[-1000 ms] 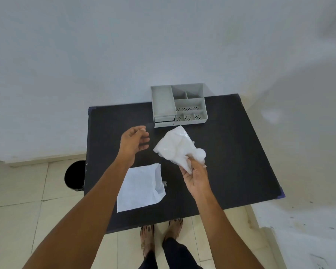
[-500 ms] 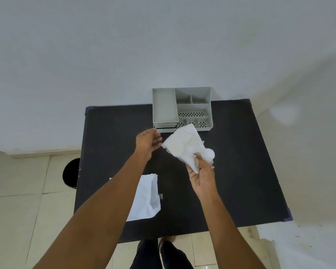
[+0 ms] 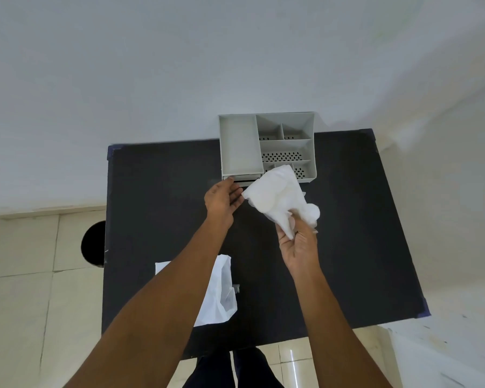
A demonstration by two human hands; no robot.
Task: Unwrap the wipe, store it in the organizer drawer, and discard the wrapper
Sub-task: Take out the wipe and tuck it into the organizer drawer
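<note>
The right hand [image 3: 298, 247] holds the wipe [image 3: 277, 198] up above the table [image 3: 157, 197], its fingers closed round the bunched lower end so the loose white cloth fans out and upward; held like this it stays off the dark top and ready to be dropped in once there is somewhere to put it. It hangs just in front of the organizer [image 3: 240, 147], covering part of the small front compartments. The left hand [image 3: 221, 198] is empty, fingers loosely spread and pointed at the drawer [image 3: 242, 177] at the base of the organizer's left side, fingertips at or just short of its front; I cannot tell whether they touch it. The drawer looks barely out, so opening it seems the step in hand, which would explain one hand carrying while the other reaches. The wrapper [image 3: 221, 292] lies flat near the table's front edge, partly under the left forearm, likely parked there for binning later; a dark round bin [image 3: 93, 245] stands on the floor beside the table's left edge
</note>
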